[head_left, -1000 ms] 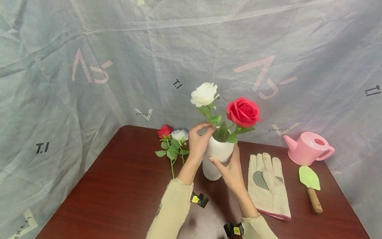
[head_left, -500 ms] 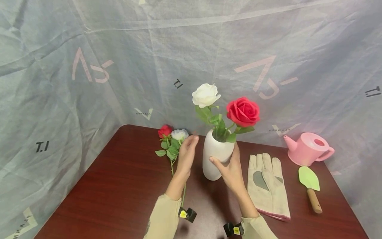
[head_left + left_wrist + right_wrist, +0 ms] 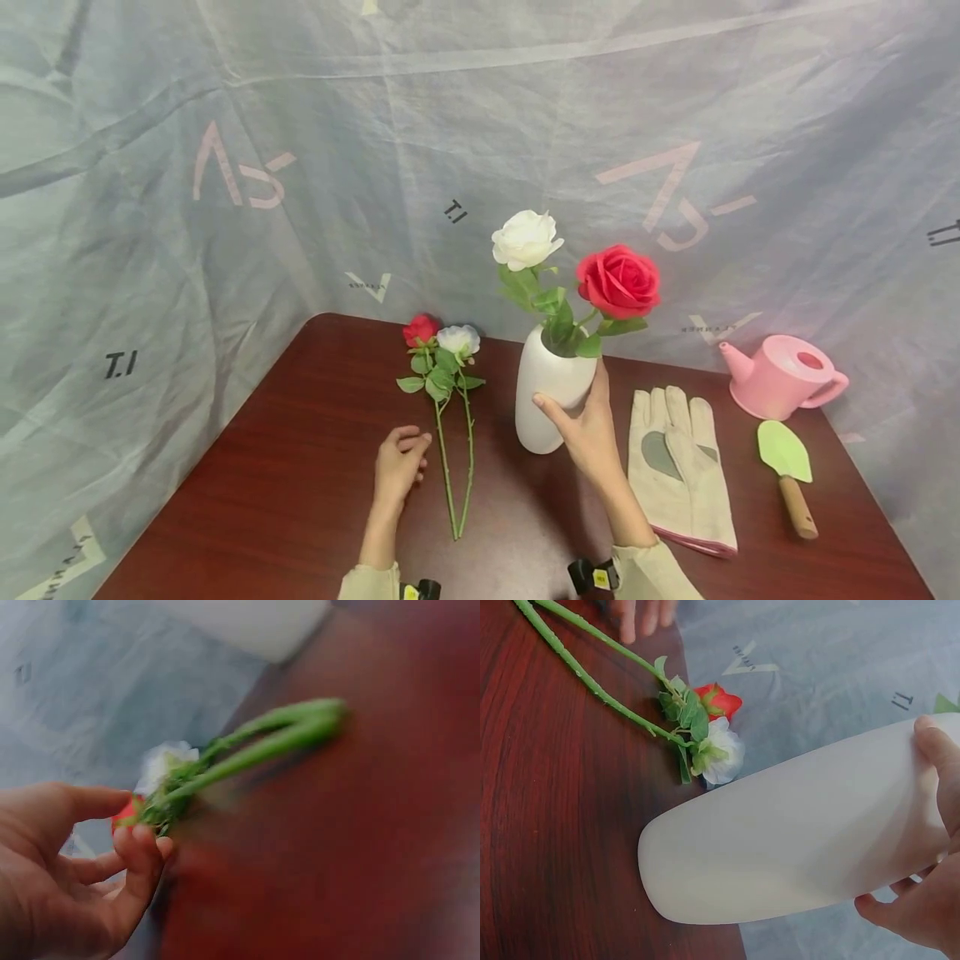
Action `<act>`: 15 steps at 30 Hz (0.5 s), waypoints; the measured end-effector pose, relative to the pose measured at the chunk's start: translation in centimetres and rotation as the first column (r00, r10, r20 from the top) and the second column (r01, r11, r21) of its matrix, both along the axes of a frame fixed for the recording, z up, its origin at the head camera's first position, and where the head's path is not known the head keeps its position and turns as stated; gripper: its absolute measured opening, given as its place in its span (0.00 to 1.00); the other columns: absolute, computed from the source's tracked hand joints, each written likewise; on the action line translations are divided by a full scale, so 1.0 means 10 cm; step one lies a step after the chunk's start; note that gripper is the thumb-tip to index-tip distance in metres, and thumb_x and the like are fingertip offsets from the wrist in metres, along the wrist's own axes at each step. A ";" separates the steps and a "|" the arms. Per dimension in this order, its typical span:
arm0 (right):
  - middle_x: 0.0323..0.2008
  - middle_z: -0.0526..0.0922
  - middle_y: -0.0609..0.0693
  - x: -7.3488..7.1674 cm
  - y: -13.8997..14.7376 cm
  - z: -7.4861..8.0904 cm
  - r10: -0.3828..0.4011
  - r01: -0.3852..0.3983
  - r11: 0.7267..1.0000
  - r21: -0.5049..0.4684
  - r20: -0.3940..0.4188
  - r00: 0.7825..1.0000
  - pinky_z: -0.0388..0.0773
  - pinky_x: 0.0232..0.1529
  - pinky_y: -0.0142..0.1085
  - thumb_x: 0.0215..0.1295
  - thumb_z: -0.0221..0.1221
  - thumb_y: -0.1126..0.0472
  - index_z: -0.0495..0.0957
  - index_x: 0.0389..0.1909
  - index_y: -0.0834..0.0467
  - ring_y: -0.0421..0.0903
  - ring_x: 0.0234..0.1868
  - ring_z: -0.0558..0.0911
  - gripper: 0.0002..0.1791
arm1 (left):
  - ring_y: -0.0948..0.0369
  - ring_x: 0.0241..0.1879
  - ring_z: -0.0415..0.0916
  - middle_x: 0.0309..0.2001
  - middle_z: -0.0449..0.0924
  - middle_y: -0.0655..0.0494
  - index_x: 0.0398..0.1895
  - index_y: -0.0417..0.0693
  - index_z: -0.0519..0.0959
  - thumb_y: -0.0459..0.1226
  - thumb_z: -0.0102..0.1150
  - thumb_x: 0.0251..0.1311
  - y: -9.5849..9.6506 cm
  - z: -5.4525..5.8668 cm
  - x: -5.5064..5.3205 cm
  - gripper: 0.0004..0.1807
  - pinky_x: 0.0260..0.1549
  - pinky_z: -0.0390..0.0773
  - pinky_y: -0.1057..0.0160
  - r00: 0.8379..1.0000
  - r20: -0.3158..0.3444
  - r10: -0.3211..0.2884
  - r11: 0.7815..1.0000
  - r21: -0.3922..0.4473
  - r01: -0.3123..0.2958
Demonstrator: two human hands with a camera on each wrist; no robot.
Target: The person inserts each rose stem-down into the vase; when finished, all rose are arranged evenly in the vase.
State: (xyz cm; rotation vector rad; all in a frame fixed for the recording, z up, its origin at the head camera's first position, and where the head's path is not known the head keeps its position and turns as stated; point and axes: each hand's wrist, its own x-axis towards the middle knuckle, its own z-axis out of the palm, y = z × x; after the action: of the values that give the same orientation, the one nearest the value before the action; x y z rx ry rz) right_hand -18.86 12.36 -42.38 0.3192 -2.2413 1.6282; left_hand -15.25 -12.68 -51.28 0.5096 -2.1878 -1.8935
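Observation:
My right hand (image 3: 588, 429) grips the side of a white vase (image 3: 543, 396), thumb across its front, fingers round the far side. Out of the vase's mouth rise a white rose (image 3: 527, 240) and a large red rose (image 3: 618, 282) with green leaves. My left hand (image 3: 401, 467) is to the left of two flowers lying on the table, its fingers loosely bent and holding nothing. These are a smaller red rose (image 3: 421, 330) and a pale white flower (image 3: 458, 340), heads toward the back, stem ends meeting near the front. The left wrist view is blurred.
Right of the vase lies a pair of cream work gloves (image 3: 678, 475). Farther right are a pink watering can (image 3: 783, 377) and a green trowel (image 3: 785, 454) with a wooden handle. A grey printed cloth (image 3: 360, 167) hangs behind the dark red table (image 3: 285, 467).
My left hand has let go of the white rose's stem at the vase mouth and moved left and toward me, past the lying flowers. My right hand stays on the vase.

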 end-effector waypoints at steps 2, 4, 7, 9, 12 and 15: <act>0.65 0.54 0.50 0.00 0.01 0.00 0.004 -0.004 1.000 -0.003 0.001 1.000 0.62 0.56 0.50 0.50 0.70 0.55 0.41 0.72 0.44 0.48 0.59 0.64 0.56 | 0.60 0.16 0.74 0.32 0.81 0.46 0.47 0.35 0.75 0.36 0.62 0.57 0.08 -0.06 0.04 0.18 0.10 0.73 0.67 1.000 -0.014 0.013 0.992 -0.122 -0.014; 0.65 0.54 0.50 0.01 0.01 0.00 0.009 -0.009 1.000 -0.009 0.001 1.000 0.62 0.56 0.50 0.50 0.70 0.55 0.41 0.72 0.44 0.49 0.59 0.64 0.56 | 0.62 0.13 0.74 0.27 0.81 0.51 0.42 0.37 0.78 0.37 0.65 0.54 0.16 -0.11 0.06 0.16 0.08 0.73 0.67 0.997 -0.053 0.048 0.976 -0.212 -0.058; 0.65 0.54 0.49 0.01 0.01 0.00 0.014 -0.014 1.000 -0.014 0.001 1.000 0.62 0.56 0.49 0.51 0.70 0.54 0.40 0.72 0.42 0.48 0.59 0.63 0.56 | 0.63 0.14 0.74 0.24 0.81 0.55 0.38 0.40 0.80 0.38 0.68 0.51 0.26 -0.15 0.06 0.13 0.13 0.75 0.65 0.987 -0.120 0.103 0.956 -0.262 -0.132; 0.66 0.53 0.49 0.01 0.00 0.00 0.014 -0.014 1.000 -0.020 0.002 1.000 0.62 0.56 0.49 0.51 0.70 0.55 0.40 0.72 0.41 0.47 0.59 0.63 0.56 | 0.64 0.16 0.74 0.22 0.81 0.58 0.35 0.42 0.81 0.38 0.70 0.48 0.30 -0.17 0.04 0.13 0.17 0.75 0.63 0.981 -0.146 0.130 0.940 -0.295 -0.169; 0.66 0.53 0.50 0.01 0.00 0.00 0.015 -0.015 1.000 -0.021 -0.002 1.000 0.62 0.56 0.50 0.51 0.70 0.55 0.40 0.72 0.42 0.48 0.59 0.64 0.56 | 0.65 0.17 0.74 0.21 0.80 0.59 0.34 0.43 0.81 0.37 0.73 0.44 0.32 -0.19 0.03 0.14 0.21 0.75 0.60 0.979 -0.147 0.139 0.917 -0.353 -0.184; 0.65 0.54 0.51 0.00 0.00 0.00 0.014 -0.014 1.000 -0.012 -0.004 1.000 0.62 0.56 0.51 0.50 0.70 0.55 0.41 0.72 0.44 0.49 0.59 0.64 0.56 | 0.65 0.15 0.75 0.20 0.80 0.57 0.34 0.42 0.81 0.34 0.72 0.44 0.32 -0.18 0.02 0.13 0.19 0.77 0.60 0.982 -0.133 0.134 0.923 -0.343 -0.172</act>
State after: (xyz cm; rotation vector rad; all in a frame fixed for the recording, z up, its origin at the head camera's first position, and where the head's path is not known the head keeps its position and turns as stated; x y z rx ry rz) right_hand -18.90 12.39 -42.35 0.3357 -2.2298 1.6465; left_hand -15.01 -9.52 -53.13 0.4823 -2.2717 -1.3723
